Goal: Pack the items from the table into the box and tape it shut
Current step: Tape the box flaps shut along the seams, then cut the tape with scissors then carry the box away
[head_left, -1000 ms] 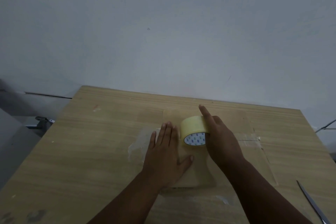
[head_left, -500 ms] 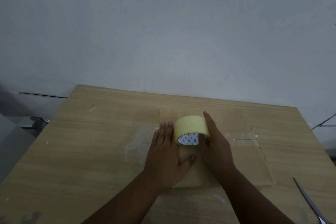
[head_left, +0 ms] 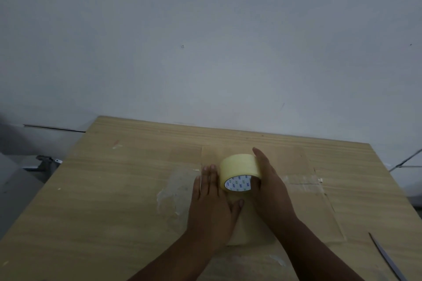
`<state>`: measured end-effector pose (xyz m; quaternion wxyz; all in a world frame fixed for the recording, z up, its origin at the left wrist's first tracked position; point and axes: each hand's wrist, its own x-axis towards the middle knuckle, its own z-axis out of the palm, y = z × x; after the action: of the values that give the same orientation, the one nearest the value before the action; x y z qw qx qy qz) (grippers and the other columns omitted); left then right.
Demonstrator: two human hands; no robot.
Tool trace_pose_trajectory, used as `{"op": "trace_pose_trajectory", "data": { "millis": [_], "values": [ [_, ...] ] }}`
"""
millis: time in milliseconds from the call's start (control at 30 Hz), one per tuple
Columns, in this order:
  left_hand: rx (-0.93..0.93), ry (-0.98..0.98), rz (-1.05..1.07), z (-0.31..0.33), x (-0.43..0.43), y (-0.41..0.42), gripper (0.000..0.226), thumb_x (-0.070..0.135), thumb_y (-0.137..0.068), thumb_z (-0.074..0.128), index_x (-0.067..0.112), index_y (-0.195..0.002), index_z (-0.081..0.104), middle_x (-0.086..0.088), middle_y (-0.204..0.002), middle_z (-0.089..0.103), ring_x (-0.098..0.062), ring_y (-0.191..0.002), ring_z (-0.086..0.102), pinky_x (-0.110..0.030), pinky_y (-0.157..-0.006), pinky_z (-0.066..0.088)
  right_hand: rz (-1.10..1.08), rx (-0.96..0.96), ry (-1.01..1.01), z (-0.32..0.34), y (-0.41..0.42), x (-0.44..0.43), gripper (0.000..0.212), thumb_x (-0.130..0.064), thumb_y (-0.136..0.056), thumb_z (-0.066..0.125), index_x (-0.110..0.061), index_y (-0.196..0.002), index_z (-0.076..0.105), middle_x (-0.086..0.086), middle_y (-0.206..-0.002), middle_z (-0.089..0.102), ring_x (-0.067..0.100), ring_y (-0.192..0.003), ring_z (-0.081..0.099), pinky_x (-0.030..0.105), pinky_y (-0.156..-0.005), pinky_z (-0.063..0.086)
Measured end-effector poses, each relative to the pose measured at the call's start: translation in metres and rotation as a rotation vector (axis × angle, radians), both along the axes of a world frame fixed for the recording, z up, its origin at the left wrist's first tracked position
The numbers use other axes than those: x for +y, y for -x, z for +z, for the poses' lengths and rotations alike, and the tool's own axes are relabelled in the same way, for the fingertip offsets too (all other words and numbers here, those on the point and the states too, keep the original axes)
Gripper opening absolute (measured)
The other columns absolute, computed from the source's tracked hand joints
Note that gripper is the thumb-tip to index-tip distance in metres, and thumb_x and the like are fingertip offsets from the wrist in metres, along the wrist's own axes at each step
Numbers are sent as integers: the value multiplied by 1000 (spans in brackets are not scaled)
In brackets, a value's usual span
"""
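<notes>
Two hands working on one closed cardboard box (head_left: 251, 230) lying on the bench (head_left: 102, 201): left hand (head_left: 211, 207) pressing flat, fingers spread slightly; right hand (head_left: 270, 191) gripping the yellow tape roll (head_left: 238, 170) standing on the box top.

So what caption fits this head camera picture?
Right hand rolls tape across a box while left hand presses.

We've got the cardboard box (head_left: 296, 207) lying closed on the wooden table (head_left: 102, 201). Our left hand (head_left: 211, 207) presses flat on the box, our right hand (head_left: 271, 191) grips the tape roll (head_left: 238, 170) standing on it.
</notes>
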<state>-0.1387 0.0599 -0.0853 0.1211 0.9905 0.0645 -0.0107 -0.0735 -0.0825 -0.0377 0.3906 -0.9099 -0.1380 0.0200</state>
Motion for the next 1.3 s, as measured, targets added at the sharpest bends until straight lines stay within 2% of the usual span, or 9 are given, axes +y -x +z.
{"op": "trace_pose_trajectory", "data": {
  "millis": [167,433,533,667,867,967,1100,1200,1300],
  "values": [
    [-69,-9,51,-2,-3,5,81,63,-101,22,3,-146,51,-20,-151,49,-34,-142,45,-44,-112,22,-42,-12,-71,-2,4,6,66,-5,-98,48,-36,-154,28,-2,-153,45,9,-119,50,21,-88,39],
    [-89,-8,-58,-2,5,-5,104,88,-85,5,20,-162,19,-16,-169,9,-30,-157,1,-45,-123,1,-133,15,-72,-10,3,-5,75,-32,-92,71,-22,-154,31,1,-154,37,15,-126,49,27,-93,44],
    [-80,-15,-92,2,16,-22,111,89,-84,0,12,-160,27,-17,-167,20,-30,-157,10,-49,-125,10,-119,-57,244,-18,13,-20,81,-47,-88,67,-13,-152,30,9,-156,27,29,-129,50,37,-96,49],
    [-6,-31,-99,7,20,-29,110,87,-79,-3,16,-163,1,-10,-170,-8,-23,-155,-18,-47,-126,-5,-173,-104,687,-26,28,-45,87,-76,-89,16,-23,-158,22,9,-163,24,30,-152,21,51,-119,21],
    [-93,-41,27,3,1,-10,88,56,-91,27,-11,-144,45,-31,-155,38,-42,-148,32,-57,-118,31,-147,-57,706,-23,31,-49,85,-76,-90,2,-29,-161,0,8,-169,6,27,-156,0,54,-124,4],
    [-82,-30,4,4,-13,7,89,51,-86,34,-18,-140,45,-38,-148,42,-49,-142,38,-59,-115,32,-136,-70,667,-27,32,-55,81,-72,-95,9,-27,-161,3,8,-169,6,25,-156,-2,53,-124,3],
    [-61,46,-124,10,-42,30,95,59,-79,39,-15,-137,51,-37,-146,45,-50,-139,41,-62,-113,35,-79,-126,370,-27,42,-78,57,-48,-100,41,-20,-150,44,8,-159,38,25,-149,29,47,-120,30],
    [-115,363,-184,16,-68,45,88,59,-83,38,2,-151,40,-18,-157,40,-31,-149,31,-45,-121,24,-140,-252,189,-36,70,-106,36,-31,-98,55,-15,-127,68,5,-138,60,19,-127,54,38,-103,51],
    [-218,558,-372,20,-102,48,63,44,-87,50,14,-143,49,-1,-139,54,-14,-129,47,-29,-108,40,-293,-336,152,-51,102,-146,26,-25,-95,58,-15,-113,74,1,-124,66,13,-114,60,25,-92,53]
  ]
}}
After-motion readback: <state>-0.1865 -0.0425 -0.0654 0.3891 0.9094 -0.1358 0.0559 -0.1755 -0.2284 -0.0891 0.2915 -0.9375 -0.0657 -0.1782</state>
